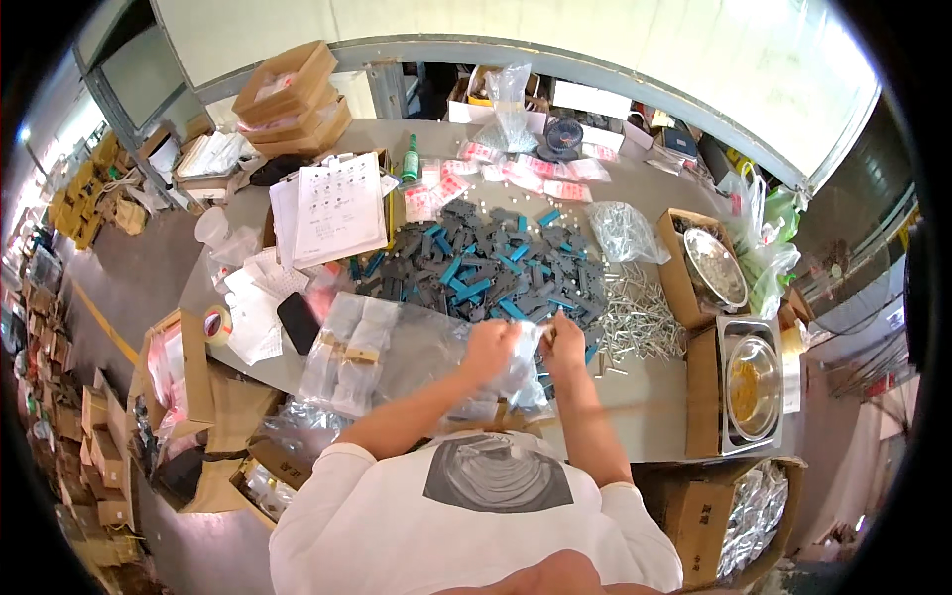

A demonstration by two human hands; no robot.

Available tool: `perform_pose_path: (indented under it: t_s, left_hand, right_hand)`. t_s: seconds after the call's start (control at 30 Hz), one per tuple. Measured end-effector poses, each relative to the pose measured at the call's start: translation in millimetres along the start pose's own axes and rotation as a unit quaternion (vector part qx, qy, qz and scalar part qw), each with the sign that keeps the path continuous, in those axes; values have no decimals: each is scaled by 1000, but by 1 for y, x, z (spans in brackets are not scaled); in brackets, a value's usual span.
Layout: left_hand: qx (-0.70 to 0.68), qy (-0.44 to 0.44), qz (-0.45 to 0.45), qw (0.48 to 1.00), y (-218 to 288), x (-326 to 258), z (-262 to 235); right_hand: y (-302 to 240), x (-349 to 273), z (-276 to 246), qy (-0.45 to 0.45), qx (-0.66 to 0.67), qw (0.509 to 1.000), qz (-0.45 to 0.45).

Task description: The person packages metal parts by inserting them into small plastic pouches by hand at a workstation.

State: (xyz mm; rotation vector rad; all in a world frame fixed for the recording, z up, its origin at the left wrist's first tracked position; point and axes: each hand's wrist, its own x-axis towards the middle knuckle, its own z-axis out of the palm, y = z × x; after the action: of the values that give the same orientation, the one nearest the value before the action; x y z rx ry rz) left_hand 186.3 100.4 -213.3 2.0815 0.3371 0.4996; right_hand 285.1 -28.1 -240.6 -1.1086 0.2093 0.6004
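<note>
My left hand [491,349] is closed on a clear plastic bag [523,375], which hangs crumpled between my hands at the table's near side. Against the bag's upper edge, my right hand [565,344] is also closed, with a small brownish bit showing by its fingers; its kind is not clear. Just beyond both hands spreads a heap of dark grey plastic parts [412,270], mixed with blue pieces [473,290]. Packed clear bags [359,347] lie to the left of my left hand on plastic film. Loose metal pins [640,322] are scattered to the right of my right hand.
Printed sheets [337,210], a black phone [298,322] and a tape roll [215,324] lie left. Red-and-white packets [526,174] and a green bottle [411,159] stand farther back. Right are a bag of pins [625,232] and metal bowls [716,268]. Cartons [699,516] crowd the near edge.
</note>
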Motion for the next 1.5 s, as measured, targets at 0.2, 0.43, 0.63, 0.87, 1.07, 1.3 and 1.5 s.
perform_pose_path:
  t_s: [0.2, 0.43, 0.63, 0.87, 1.07, 1.3, 1.5]
  left_hand:
    - [-586, -194, -436, 655, 16, 27, -3]
    - [-590, -124, -327, 728, 24, 50, -17]
    - [-583, -176, -276, 744, -9, 63, -28]
    - [-484, -214, -338, 778, 21, 83, -21]
    - [-405, -270, -269, 831, 19, 91, -15]
    - [64, -268, 119, 954, 8, 83, -11]
    - [141, -336, 238, 900, 25, 51, 2]
  right_hand:
    - [10, 49, -15, -5, 179, 984, 11]
    - [-24, -3, 13, 86, 46, 994, 46]
    - [5, -63, -51, -21, -713, 698, -65]
    - [32, -89, -85, 6, -727, 685, -47]
    - [2, -81, -76, 22, -548, 788, -280]
    - [-61, -84, -36, -39, -509, 796, -324]
    - [-63, -68, -19, -75, -446, 847, -280]
